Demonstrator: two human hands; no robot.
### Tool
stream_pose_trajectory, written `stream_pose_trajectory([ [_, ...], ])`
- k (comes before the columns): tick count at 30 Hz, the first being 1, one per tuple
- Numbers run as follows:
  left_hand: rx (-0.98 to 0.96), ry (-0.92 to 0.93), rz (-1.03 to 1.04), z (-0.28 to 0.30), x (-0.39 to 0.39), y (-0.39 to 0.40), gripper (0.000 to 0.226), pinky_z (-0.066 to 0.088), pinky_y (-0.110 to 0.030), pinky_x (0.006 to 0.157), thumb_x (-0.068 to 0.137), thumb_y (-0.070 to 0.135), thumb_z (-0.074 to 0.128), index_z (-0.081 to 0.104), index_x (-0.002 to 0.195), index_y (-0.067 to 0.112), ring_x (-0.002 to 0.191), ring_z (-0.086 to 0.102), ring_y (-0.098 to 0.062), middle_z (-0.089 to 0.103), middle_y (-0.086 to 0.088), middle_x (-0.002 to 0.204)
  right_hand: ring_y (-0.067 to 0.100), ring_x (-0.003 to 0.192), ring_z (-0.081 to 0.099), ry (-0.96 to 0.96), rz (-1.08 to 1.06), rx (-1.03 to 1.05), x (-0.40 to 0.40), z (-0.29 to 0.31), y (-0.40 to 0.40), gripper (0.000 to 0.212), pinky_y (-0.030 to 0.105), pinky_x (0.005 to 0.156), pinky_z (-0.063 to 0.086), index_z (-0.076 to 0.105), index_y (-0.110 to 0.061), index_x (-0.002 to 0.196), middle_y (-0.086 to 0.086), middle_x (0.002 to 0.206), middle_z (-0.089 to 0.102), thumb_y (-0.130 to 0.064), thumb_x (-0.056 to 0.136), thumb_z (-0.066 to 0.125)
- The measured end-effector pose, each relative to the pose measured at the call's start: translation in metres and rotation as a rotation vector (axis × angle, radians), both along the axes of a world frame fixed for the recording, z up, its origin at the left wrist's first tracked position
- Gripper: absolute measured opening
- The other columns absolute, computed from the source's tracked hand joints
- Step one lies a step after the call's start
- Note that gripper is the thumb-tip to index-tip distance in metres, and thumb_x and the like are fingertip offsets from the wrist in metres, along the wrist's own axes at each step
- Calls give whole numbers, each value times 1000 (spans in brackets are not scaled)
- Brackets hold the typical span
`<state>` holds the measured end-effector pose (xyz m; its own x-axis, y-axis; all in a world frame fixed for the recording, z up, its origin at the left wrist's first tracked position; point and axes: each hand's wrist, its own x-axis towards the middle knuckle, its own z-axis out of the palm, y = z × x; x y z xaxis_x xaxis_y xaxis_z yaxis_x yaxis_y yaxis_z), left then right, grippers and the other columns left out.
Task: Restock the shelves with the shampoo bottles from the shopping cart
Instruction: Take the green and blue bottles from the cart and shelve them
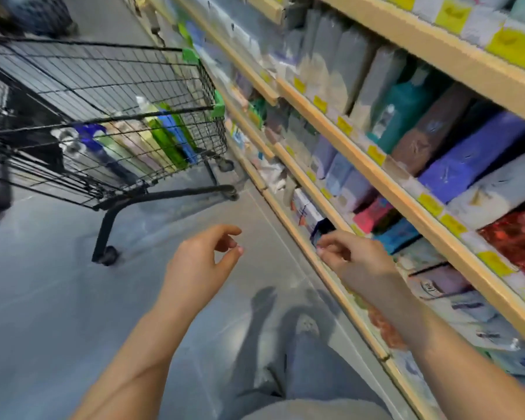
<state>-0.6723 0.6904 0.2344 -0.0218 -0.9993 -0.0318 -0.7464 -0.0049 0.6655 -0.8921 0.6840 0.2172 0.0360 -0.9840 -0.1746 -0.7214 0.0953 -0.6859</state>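
Both hands empty. Left hand [200,262] hanging over the bare grey floor [43,298], fingers [238,251] loosely curled, thumb and forefinger apart, pinching nothing. Right hand [355,256] down at the lip of the low shelf [288,225], fingers curled inward and close together at a small blue-and-white carton [308,213]; touching it or merely just beside it, hard to tell through the blur.

Shampoo bottles [164,137] up and to the left of both sets of fingers, well apart from them, inside the shopping cart [109,86]. Lying on their sides in a row, long axes running from the cart's near left toward its far right corner, caps mostly toward the near left. Left hand the nearer of the two by a clear margin, so probably the one to reach first; right hand busy at the shelving on the opposite side.

Bottles smooth, glossy plastic, slim and rounded: bright green, blue, pale yellow, pinkish cream, one dark blue with a pale cap. Likely slippery, best taken round the body rather than by the cap. Cart of thin black wire mesh with green corner bumpers, open at the top. Shelf edges pale wood-toned with yellow price tags [376,154]; stock above boxy and blurred.
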Motion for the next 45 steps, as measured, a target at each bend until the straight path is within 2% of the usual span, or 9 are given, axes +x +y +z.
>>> stream_pose_trajectory([
  [6, 88, 8, 121, -9, 45, -47, 23, 47, -34, 84, 83, 19, 60, 60, 106, 19, 89, 58, -14, 63, 4, 86, 14, 73, 51, 16, 165, 1, 58, -7, -72, 12, 31, 79, 44, 66, -15, 91, -9, 62, 52, -17, 81, 60],
  [13, 129, -66, 167, -13, 94, -178, 26, 46, -34, 88, 83, 26, 60, 60, 108, 19, 94, 59, -15, 62, 4, 90, 12, 75, 50, -26, 311, 4, 115, -11, -212, 17, 29, 72, 41, 66, -15, 98, -7, 75, 55, -18, 84, 56],
  [18, 103, -134, 160, -8, 117, -274, 27, 37, -20, 76, 80, 22, 64, 62, 106, 13, 84, 56, -15, 67, -5, 96, 12, 80, 53, -38, 364, 76, 142, -8, -308, 18, 32, 77, 44, 63, -16, 101, -6, 81, 56, -23, 86, 54],
  [23, 191, -139, 188, -12, 143, -329, 27, 46, -33, 85, 81, 23, 62, 62, 107, 15, 93, 59, -20, 66, -4, 99, 7, 82, 54, -7, 415, 108, 163, -14, -371, 19, 25, 79, 46, 63, -19, 102, -8, 86, 60, -24, 85, 57],
  [29, 157, -178, 173, -12, 180, -403, 24, 40, -29, 85, 83, 16, 61, 62, 106, 10, 99, 58, -23, 65, -7, 102, 15, 94, 60, 33, 427, 189, 188, -27, -425, 19, 38, 83, 51, 61, -22, 104, -3, 100, 68, -25, 87, 53],
  [32, 165, -232, 118, -15, 202, -447, 22, 35, -29, 80, 84, 13, 58, 62, 105, 10, 102, 55, -25, 63, -8, 103, 17, 94, 60, 38, 416, 196, 208, -33, -452, 18, 37, 83, 50, 61, -22, 103, -3, 100, 68, -24, 87, 52],
  [38, 219, -342, -77, -50, 257, -533, 27, 40, -39, 93, 84, 7, 54, 61, 110, 11, 110, 50, -32, 60, -13, 115, 18, 90, 58, 27, 349, 221, 269, -51, -509, 22, 32, 78, 46, 59, -18, 107, 0, 99, 67, -24, 87, 54],
  [42, 256, -359, -231, -82, 288, -582, 35, 33, -33, 93, 81, 1, 54, 59, 114, 10, 117, 44, -31, 57, -15, 119, 23, 97, 58, -6, 278, 303, 315, -72, -537, 26, 34, 83, 46, 56, -15, 112, 5, 106, 65, -21, 87, 54],
  [45, 331, -492, -494, -113, 301, -615, 40, 28, -28, 90, 84, 2, 51, 51, 123, 14, 121, 41, -26, 51, -12, 128, 26, 104, 54, 27, 306, 426, 347, -97, -552, 32, 34, 85, 43, 49, -12, 120, 11, 116, 56, -21, 89, 51],
])
